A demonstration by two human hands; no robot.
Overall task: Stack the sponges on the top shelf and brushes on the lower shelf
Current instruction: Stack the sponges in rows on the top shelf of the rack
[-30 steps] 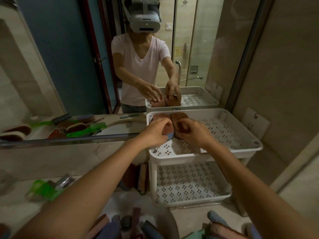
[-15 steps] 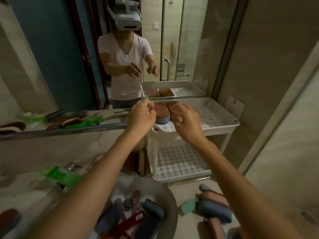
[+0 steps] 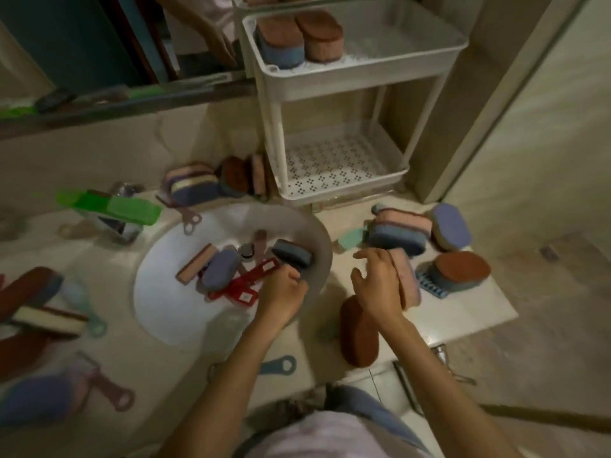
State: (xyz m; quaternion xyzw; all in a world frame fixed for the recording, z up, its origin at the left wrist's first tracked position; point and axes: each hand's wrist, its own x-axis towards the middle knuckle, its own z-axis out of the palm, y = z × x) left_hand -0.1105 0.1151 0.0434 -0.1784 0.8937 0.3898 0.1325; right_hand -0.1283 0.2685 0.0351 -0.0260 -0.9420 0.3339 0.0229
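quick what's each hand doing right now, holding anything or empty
Left hand: closed on a dark blue sponge in the sink.
Right hand: closing around a pink sponge on the counter.

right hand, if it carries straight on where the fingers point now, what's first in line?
Probably the pink and blue sponge stack just beyond the right hand. The fingers point up-left toward its near end and the mint piece beside it. Depth is unclear.

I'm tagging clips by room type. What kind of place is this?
Most likely a bathroom: a round white sink basin set in a stone counter, a wall mirror above it, and a white two-tier rack holding sponges.
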